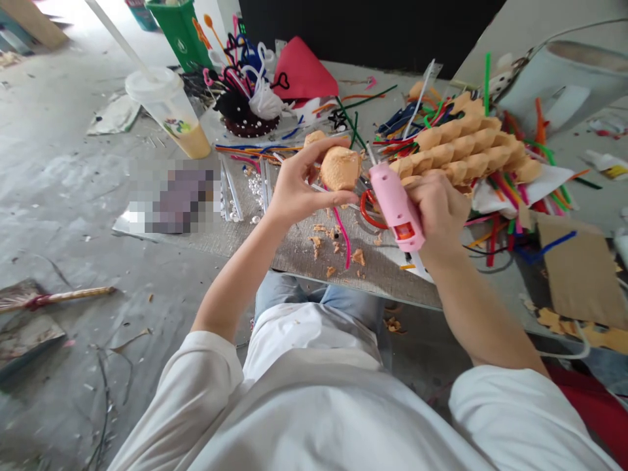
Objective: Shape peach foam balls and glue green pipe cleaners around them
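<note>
Two Items Found In Grasp

We note a green bin [169,36], contents indistinct, and a lidded cup [156,98] part-filled with brownish drink [199,142]. Above the tabletop [294,243], the right hand [439,209] grips a pink glue gun [395,199]; the left hand [297,180] clasps a tan lump [341,169] between thumb and fingers [324,148]. Bin emblem [181,46] and cup print [176,126] we cannot read.
</note>
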A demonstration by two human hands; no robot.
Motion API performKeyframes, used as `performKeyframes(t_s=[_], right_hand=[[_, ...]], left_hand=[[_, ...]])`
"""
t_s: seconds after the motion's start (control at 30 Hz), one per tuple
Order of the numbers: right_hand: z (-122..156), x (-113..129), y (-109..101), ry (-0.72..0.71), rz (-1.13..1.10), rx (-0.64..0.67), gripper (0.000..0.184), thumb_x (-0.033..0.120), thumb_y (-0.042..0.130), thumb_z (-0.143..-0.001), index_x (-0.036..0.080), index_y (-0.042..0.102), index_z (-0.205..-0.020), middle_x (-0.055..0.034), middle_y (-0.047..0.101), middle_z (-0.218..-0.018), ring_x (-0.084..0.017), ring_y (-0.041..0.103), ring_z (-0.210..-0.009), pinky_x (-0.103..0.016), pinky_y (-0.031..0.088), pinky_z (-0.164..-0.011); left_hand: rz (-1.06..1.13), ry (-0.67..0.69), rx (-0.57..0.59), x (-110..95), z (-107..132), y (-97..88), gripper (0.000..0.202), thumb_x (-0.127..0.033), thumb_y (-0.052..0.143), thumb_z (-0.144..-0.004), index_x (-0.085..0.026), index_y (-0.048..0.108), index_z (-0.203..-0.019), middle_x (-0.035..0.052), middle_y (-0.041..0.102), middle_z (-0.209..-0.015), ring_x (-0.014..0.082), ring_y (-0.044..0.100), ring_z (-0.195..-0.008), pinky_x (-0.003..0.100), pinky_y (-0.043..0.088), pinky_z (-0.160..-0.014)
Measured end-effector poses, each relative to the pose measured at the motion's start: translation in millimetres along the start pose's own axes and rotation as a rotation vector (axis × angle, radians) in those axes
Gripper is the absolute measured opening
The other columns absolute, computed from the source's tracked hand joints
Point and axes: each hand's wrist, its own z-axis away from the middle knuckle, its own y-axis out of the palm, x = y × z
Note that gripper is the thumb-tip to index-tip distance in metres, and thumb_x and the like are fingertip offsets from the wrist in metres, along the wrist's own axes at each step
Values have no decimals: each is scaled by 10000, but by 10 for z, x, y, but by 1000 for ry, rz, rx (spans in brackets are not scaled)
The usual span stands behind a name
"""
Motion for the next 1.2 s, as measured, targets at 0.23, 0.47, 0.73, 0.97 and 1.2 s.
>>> performKeyframes(t_s=[0.23,0.47,0.73,0.97,1.2], right_hand=[[32,-121,110,108,-7,143,226,464,512,-971,280,495,-842,-78,666,-892,-265,634,-848,-429,478,-738],[-131,-371,-133,143,-115,449,367,555,671,-825,259,495,-952,-55,635,-942,-223,590,-774,-367,448,-658],[-17,-302,-369,74,-144,909,299,346,740,-742,252,554,-956,-66,636,-999,-258,662,-868,-392,550,-717],[-342,-288,-375,37,-221,646,562,509,764,-828,301,539,-1299,-97,594,-1309,-308,645,-1155,-498,580,-955],[-448,30,158,-186,-269,266,714,432,754,-877,342,391,-1485,-93,520,-1508,-334,476,-1443,-572,402,-1206]], left_hand=[[81,-44,-39,140,-41,-25,965,-997,545,-660,-341,534,-1367,61,690,-1287,306,722,-1217,515,634,-975],[84,-14,-33,108,-60,-80,875,-936,424,-815,-385,297,-1483,117,619,-1474,294,646,-1384,535,585,-1085],[-49,67,-79,112,-18,-34,873,-906,505,-795,-396,328,-1482,136,465,-1588,288,551,-1449,449,584,-1038],[-273,170,-192,219,23,22,1007,-957,580,-619,-368,539,-1435,99,425,-1334,279,493,-1253,455,513,-1090],[-288,180,-100,294,71,104,997,-966,559,-617,-370,534,-1416,93,332,-1379,297,423,-1267,507,462,-1137]])
